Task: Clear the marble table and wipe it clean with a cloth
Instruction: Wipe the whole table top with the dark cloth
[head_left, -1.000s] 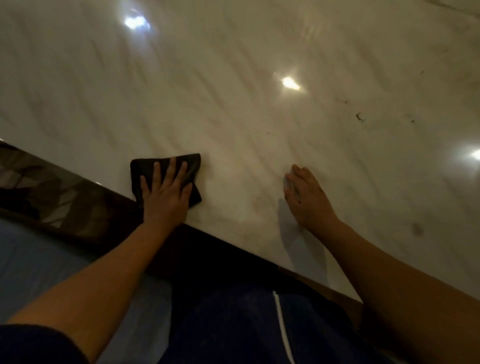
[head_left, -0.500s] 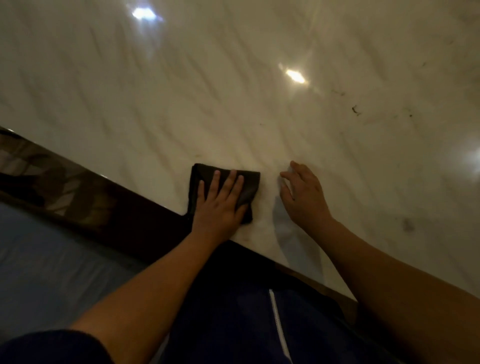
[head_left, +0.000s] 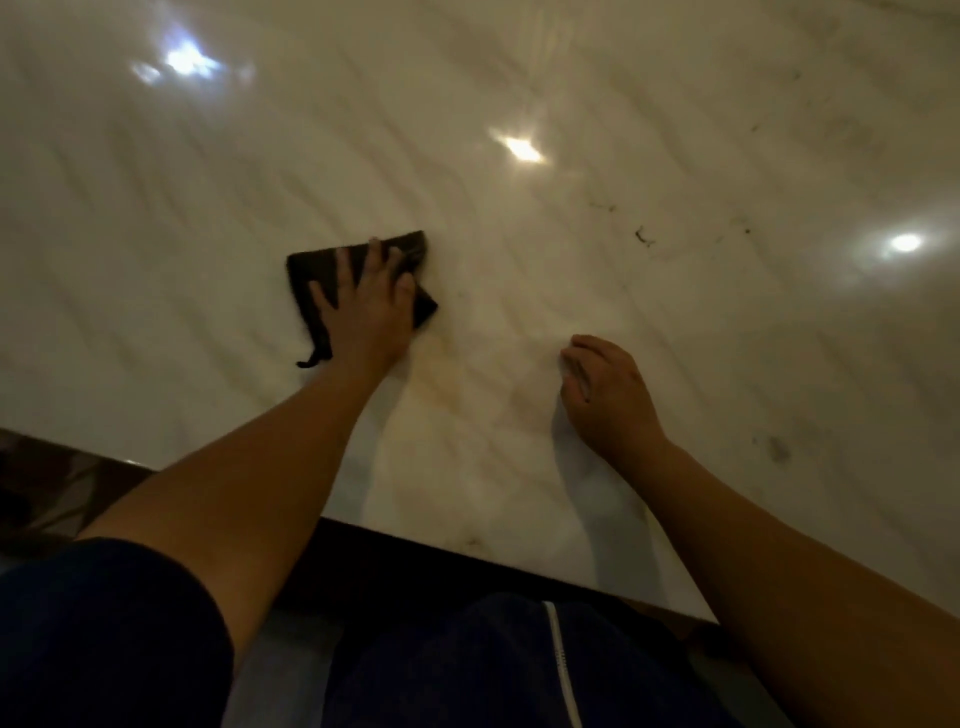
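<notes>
Shift: the cloth (head_left: 311, 270) ran along the near edge a second ago; the left hand (head_left: 369, 306) has since pushed it out onto the slab, away from the edge.
Meaning: wiping is under way. The near strip looks covered and the stroke is heading for the middle. Nothing stands on the visible part, so the clearing seems done.
Table (head_left: 208, 182): pale veined marble, glossy, with a dark rim (head_left: 415, 551) on the person's side.
Room: dim. Three ceiling lights glare (head_left: 519, 148) off the stone, and patterned dark floor (head_left: 31, 483) shows past the left corner.
Left hand: fingers spread, palm flat, pressing the cloth down.
Right hand (head_left: 608, 395): unmoved, resting on bare marble to the right of the cloth. Its fingers are loosely curled and hold nothing.
Cloth: dark, folded, one corner trailing toward the person. It lies under the left hand, well in from the edge.
Stain (head_left: 436, 374): faint yellowish patch between the hands, just behind the cloth.
Marks: a grey smudge (head_left: 777, 449) right of the right hand, and dark flecks (head_left: 644, 236) farther out. I judge both not yet wiped.
</notes>
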